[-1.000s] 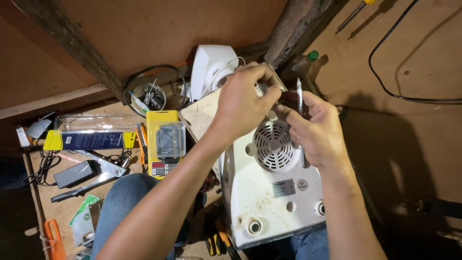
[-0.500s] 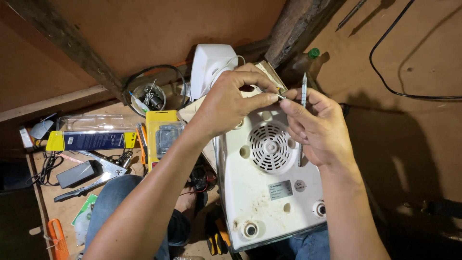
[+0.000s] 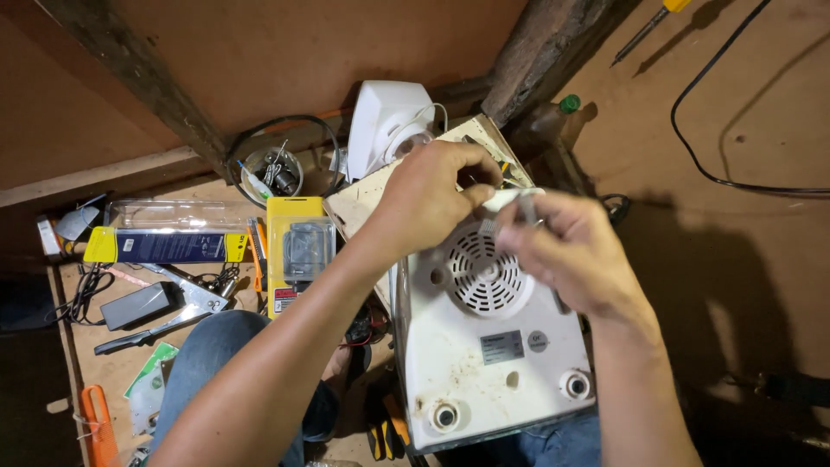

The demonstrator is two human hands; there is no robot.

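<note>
White appliance base [image 3: 493, 346]: left hand [image 3: 428, 199] grips its top edge, right hand [image 3: 571, 255] pinches a blurred tool.

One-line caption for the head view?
Both hands, left hand and right hand, work at the top edge of an upturned white appliance.

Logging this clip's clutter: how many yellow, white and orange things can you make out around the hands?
Yellow: 3 - flat yellow blister pack, long yellow-ended package, yellow-handled screwdriver.
White: 2 - white plastic appliance base with round vent, which both hands touch; white plastic housing.
Orange: 1 - orange-handled tool.
Total: 6.
</note>
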